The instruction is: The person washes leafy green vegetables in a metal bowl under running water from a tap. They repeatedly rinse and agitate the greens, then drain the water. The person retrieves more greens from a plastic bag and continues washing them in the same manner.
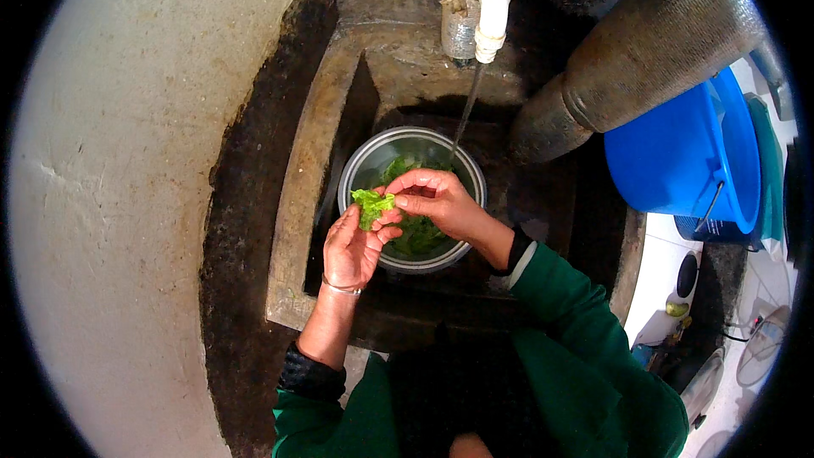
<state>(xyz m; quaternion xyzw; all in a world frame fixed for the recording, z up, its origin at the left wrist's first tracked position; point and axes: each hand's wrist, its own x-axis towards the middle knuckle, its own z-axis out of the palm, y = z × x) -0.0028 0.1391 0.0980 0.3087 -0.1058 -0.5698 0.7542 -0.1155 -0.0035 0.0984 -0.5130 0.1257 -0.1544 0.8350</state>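
Observation:
My left hand [356, 248] holds a small bright green lettuce leaf [370, 207] between thumb and fingers, palm turned up. The thumb and index finger of my right hand [442, 203] pinch the leaf's right edge. Both hands are over a round metal bowl [475, 172] that stands in a concrete sink [296, 203]. More green leaves [416, 235] lie in the bowl, partly hidden under my hands. From a white plastic tap [493, 13] a thin stream of water [467, 105] runs down into the bowl's far right side.
A thick grey pipe [629, 70] slants down into the sink at the right. Beyond it stands a blue bucket [668, 152] with a wire handle. A bare plastered wall [127, 172] rises on the left. A small yellow-green item [676, 309] lies to the lower right.

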